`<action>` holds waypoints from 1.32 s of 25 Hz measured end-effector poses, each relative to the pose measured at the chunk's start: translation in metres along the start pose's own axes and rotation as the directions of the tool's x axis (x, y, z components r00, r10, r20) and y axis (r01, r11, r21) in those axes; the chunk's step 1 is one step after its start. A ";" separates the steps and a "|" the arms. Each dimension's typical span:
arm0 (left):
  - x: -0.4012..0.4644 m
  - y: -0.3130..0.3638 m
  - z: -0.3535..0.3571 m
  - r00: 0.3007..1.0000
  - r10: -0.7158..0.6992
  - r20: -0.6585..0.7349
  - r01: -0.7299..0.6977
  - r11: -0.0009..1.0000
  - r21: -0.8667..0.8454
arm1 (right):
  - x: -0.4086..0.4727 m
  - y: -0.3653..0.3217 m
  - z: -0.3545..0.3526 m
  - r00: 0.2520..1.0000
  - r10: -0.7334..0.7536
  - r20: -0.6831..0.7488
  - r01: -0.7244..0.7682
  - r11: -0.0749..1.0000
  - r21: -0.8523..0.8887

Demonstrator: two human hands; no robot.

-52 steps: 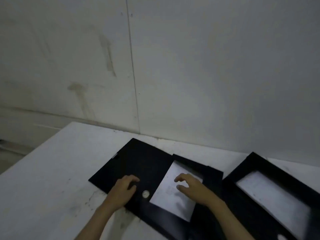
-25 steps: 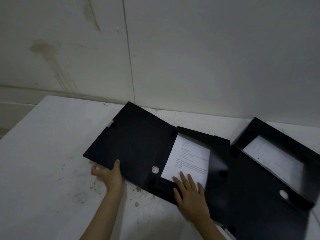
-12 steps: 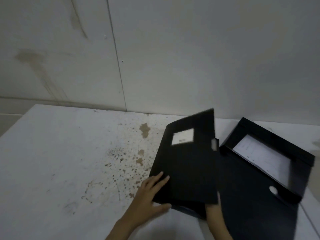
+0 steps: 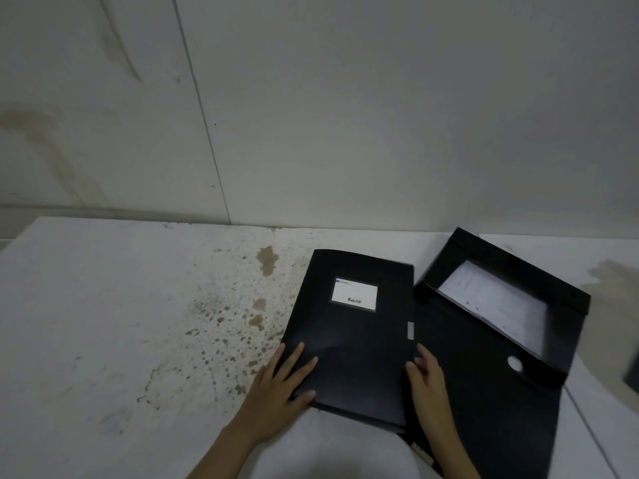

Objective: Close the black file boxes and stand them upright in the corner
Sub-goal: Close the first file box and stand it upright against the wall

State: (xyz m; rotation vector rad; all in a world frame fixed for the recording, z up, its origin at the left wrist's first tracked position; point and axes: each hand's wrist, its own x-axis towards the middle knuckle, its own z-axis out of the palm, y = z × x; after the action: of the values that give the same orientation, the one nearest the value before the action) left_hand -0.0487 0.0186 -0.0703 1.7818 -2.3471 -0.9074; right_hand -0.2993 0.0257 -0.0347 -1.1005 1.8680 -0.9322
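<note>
A black file box (image 4: 356, 340) lies flat on the white table (image 4: 121, 323), lid down, a white label on top. My left hand (image 4: 280, 382) rests on its near left corner, fingers spread on the lid and thumb along the front edge. My right hand (image 4: 427, 378) presses against its right edge by the grey clasp tab. To the right a second black file box (image 4: 494, 344) lies open, its lid flap spread toward me with a round white button, and white paper (image 4: 494, 302) in its tray.
The table butts against a pale wall (image 4: 345, 115) at the back. Brown stains (image 4: 242, 312) speckle the tabletop left of the boxes. A dark object (image 4: 632, 375) shows at the right frame edge. A thin cable runs along the table's right side.
The left box's lid swung over from the left and now lies shut over the papers. My left hand moved with it onto the lid; my right hand came out to the right edge.
</note>
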 end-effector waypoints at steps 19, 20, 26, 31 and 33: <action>0.008 0.016 -0.029 0.785 -0.617 0.058 0.283 0.272 -0.920 | 0.021 0.000 0.012 0.927 -0.161 0.338 0.198 0.977 -0.080; 0.001 0.011 -0.033 0.766 -0.639 0.075 0.269 0.212 -0.940 | 0.019 -0.006 0.018 0.914 -0.189 0.358 0.221 0.974 -0.049; -0.060 -0.035 -0.091 0.588 -0.794 -0.156 -0.008 0.187 -0.982 | 0.008 -0.083 0.082 0.758 -0.420 0.498 0.374 0.907 0.196; -0.123 -0.097 -0.181 0.555 -0.728 -0.402 -0.192 0.359 -0.914 | -0.004 -0.173 0.165 0.634 -0.557 0.536 0.445 0.830 0.336; -0.155 -0.129 -0.223 0.493 -0.710 -0.503 -0.298 0.405 -0.864 | -0.016 -0.206 0.206 0.561 -0.615 0.554 0.505 0.785 0.359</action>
State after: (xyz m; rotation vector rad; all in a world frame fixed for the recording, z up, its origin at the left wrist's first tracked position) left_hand 0.1996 0.0442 0.0972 1.4497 -0.6089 -0.7466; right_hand -0.0415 -0.0765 0.0561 -1.7073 0.8365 -0.8508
